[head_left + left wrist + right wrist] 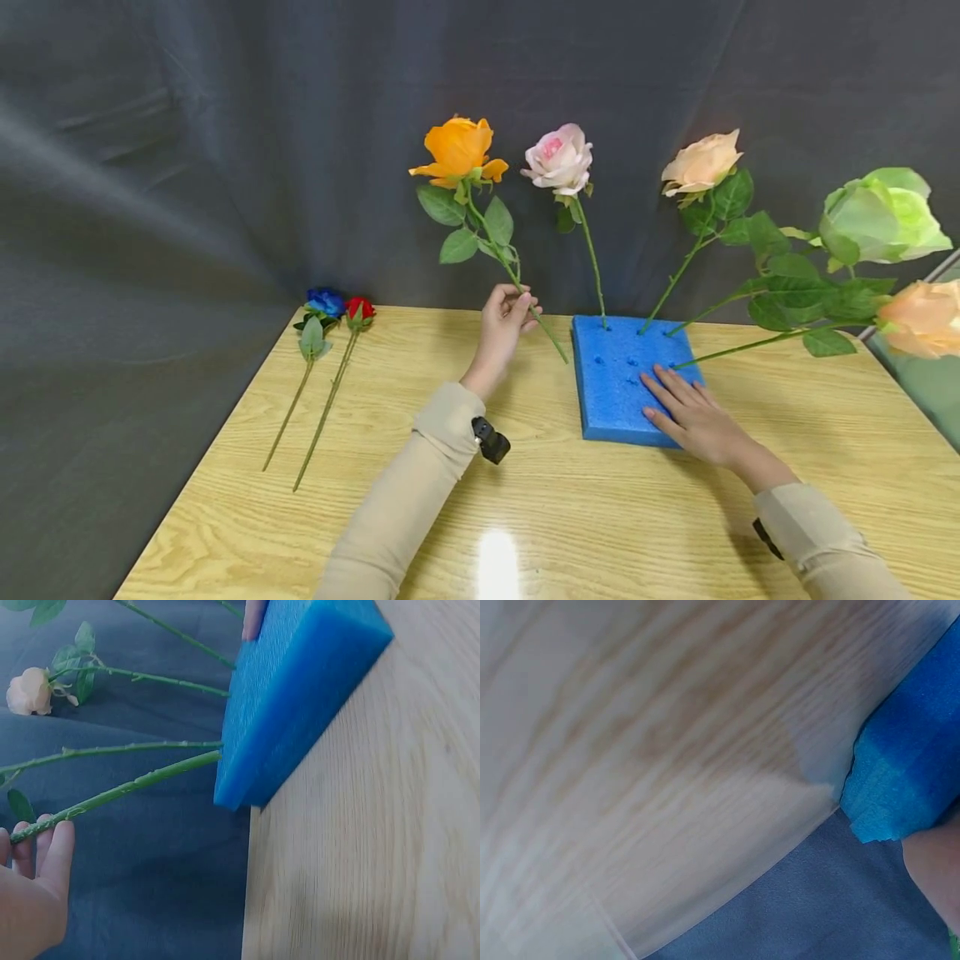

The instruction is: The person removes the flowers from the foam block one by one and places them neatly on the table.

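Observation:
My left hand [504,329] pinches the green stem of an orange rose [457,150] between thumb and fingers. The rose tilts, bloom up and to the left, its bare stem end beside the left edge of a blue foam block [611,417]. On the block's front right part my right hand [693,417] rests with fingers spread and straight. A pale pink rose [561,160], a peach rose [702,162], a light green rose [881,217] and a second peach rose [922,318] stand in the foam, the last leaning far right.
Two flowers lie at the left of the wooden table [540,500]: a blue rose [325,302] and a red rose [360,312]. Several small holes mark the foam's top. A dark grey cloth [225,167] hangs behind the table.

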`<state>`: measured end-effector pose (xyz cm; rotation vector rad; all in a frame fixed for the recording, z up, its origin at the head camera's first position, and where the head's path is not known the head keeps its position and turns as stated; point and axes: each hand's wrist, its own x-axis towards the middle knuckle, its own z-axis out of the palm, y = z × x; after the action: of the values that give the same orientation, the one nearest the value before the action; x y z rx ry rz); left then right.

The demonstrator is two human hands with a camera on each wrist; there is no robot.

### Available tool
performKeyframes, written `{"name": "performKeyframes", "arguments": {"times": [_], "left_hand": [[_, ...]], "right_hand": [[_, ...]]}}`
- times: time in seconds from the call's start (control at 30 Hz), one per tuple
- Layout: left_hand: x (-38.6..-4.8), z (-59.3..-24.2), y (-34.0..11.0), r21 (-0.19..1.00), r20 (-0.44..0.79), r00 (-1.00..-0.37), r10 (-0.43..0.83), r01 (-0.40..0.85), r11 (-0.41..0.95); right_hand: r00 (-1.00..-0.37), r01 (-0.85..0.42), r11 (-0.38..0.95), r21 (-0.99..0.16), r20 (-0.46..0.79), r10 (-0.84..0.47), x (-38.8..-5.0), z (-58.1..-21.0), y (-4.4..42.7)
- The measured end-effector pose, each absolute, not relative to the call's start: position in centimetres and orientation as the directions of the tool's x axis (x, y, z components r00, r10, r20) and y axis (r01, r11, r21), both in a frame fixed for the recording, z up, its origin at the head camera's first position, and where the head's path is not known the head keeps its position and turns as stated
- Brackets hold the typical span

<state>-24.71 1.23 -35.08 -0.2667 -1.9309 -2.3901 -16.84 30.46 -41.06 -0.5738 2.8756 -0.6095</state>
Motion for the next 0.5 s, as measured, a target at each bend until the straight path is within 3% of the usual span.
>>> {"name": "performKeyframes", "arguments": {"times": [0.5], "left_hand": [[-23.4,-36.3,-3.9,0.996,0.085,-0.989,0.124,0.081,-0.037]], "right_hand": [[-0.918,-0.329,0.848,-0.415,-0.068,-0.39,-16.6,-40.8,30.1]]}}
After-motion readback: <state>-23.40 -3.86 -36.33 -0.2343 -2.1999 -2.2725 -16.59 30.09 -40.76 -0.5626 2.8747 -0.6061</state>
